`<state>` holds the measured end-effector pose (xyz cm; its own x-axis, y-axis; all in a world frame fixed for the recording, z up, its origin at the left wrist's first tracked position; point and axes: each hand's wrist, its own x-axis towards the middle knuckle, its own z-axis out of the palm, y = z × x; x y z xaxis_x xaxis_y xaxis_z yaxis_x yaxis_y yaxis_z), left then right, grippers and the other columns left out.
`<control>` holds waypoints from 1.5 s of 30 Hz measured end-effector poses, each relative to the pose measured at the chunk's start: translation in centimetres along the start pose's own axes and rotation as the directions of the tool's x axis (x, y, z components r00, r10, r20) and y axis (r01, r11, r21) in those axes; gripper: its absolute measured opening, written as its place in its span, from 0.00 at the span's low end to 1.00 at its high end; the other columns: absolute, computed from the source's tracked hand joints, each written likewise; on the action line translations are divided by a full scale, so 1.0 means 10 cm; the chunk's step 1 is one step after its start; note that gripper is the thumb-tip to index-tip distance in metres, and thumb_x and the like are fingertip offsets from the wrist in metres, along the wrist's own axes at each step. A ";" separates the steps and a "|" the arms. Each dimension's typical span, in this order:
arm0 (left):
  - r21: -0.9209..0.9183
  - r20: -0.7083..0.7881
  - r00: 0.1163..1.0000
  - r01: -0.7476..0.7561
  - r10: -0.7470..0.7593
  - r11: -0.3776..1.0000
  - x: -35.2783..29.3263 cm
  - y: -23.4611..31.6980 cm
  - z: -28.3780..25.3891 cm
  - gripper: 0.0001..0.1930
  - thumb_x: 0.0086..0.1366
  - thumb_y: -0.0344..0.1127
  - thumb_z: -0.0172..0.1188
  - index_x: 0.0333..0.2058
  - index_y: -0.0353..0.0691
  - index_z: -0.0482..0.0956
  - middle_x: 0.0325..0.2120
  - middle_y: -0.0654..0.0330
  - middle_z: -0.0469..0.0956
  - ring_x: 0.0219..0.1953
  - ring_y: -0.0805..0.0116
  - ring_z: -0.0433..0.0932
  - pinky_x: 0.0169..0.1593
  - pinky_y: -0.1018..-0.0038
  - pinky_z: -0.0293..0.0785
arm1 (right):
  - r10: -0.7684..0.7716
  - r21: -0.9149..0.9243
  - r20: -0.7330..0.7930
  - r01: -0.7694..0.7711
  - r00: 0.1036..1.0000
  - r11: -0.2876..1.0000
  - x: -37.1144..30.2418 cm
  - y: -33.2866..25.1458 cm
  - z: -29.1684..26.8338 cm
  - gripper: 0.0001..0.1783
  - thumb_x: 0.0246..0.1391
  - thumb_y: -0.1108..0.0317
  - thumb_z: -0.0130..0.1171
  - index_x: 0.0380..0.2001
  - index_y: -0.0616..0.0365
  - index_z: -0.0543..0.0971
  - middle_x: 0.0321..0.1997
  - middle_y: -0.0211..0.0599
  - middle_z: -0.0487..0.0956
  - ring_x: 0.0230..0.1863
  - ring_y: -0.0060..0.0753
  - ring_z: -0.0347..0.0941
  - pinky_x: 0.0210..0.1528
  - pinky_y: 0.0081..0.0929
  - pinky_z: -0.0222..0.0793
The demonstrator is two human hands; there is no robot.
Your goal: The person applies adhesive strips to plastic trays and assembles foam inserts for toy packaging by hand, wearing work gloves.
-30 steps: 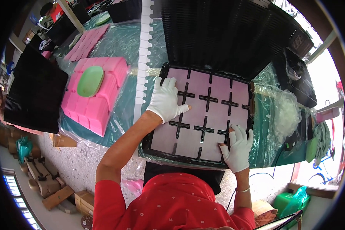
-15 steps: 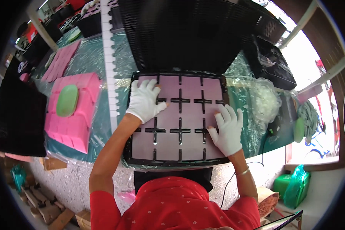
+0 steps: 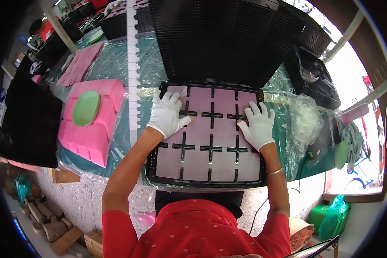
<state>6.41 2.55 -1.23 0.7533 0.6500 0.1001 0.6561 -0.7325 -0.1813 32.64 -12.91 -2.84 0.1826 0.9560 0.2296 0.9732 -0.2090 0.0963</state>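
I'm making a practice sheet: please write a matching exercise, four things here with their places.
1. Left hand
2. Right hand
3. Green dish
4. Crumpled clear plastic

A. At the black tray's right side
B. Apart from the tray, farther right
C. At the tray's left side
D. On the pink stack

Pairs: 1-C; 2-A; 3-D; 4-B

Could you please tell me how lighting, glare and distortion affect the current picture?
All in the head view: bright light washes out the opening at right; the clear plastic sheet glints; the tall black stack loses detail low down; the left hand and right hand look fairly sharp; fisheye distortion bends edges near the rim.
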 end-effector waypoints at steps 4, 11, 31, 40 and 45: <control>0.049 0.017 0.999 0.043 -0.044 0.998 -0.06 0.00 -0.02 0.39 0.62 0.68 0.46 0.49 0.34 0.78 0.55 0.55 0.69 0.60 0.57 0.63 0.66 0.48 0.46 | 0.016 -0.006 0.054 -0.016 0.998 1.000 0.01 -0.07 0.02 0.33 0.55 0.43 0.53 0.57 0.53 0.73 0.67 0.40 0.66 0.68 0.51 0.55 0.66 0.60 0.45; -0.047 -0.128 0.991 -0.029 0.022 0.998 -0.05 0.04 0.07 0.35 0.61 0.65 0.51 0.47 0.35 0.78 0.55 0.54 0.69 0.58 0.56 0.65 0.65 0.48 0.49 | 0.032 -0.013 0.085 -0.031 0.996 0.999 -0.02 -0.09 0.03 0.35 0.56 0.42 0.52 0.59 0.53 0.71 0.68 0.38 0.64 0.70 0.48 0.52 0.67 0.60 0.44; -0.150 -0.012 0.928 0.366 -0.372 0.918 0.39 -0.42 0.26 0.18 0.54 0.41 0.52 0.38 0.37 0.81 0.45 0.48 0.75 0.50 0.47 0.73 0.54 0.52 0.68 | -0.018 0.162 -0.116 0.036 0.993 0.986 -0.01 -0.08 0.14 0.29 0.47 0.50 0.60 0.48 0.57 0.76 0.62 0.41 0.68 0.66 0.49 0.56 0.66 0.63 0.44; -0.269 0.022 0.836 0.533 -0.548 0.802 0.51 -0.34 0.38 0.17 0.57 0.38 0.56 0.43 0.36 0.80 0.51 0.53 0.73 0.54 0.52 0.72 0.55 0.52 0.66 | -0.023 0.087 -0.038 0.027 0.999 0.996 -0.09 -0.07 0.10 0.34 0.52 0.43 0.53 0.55 0.56 0.74 0.64 0.38 0.68 0.67 0.47 0.57 0.66 0.60 0.47; -0.320 -0.064 0.792 0.560 -0.607 0.764 0.64 -0.38 0.61 0.15 0.55 0.33 0.55 0.41 0.39 0.82 0.49 0.57 0.74 0.52 0.57 0.72 0.53 0.49 0.64 | -0.021 0.062 0.003 0.021 1.000 0.998 -0.02 -0.07 0.09 0.34 0.53 0.43 0.51 0.56 0.55 0.73 0.66 0.37 0.66 0.68 0.45 0.56 0.66 0.59 0.47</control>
<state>8.46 10.67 -5.85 0.2010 0.9466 0.2523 0.9376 -0.2604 0.2302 32.00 -12.75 -3.78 0.1626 0.9608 0.2245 0.9835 -0.1760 0.0408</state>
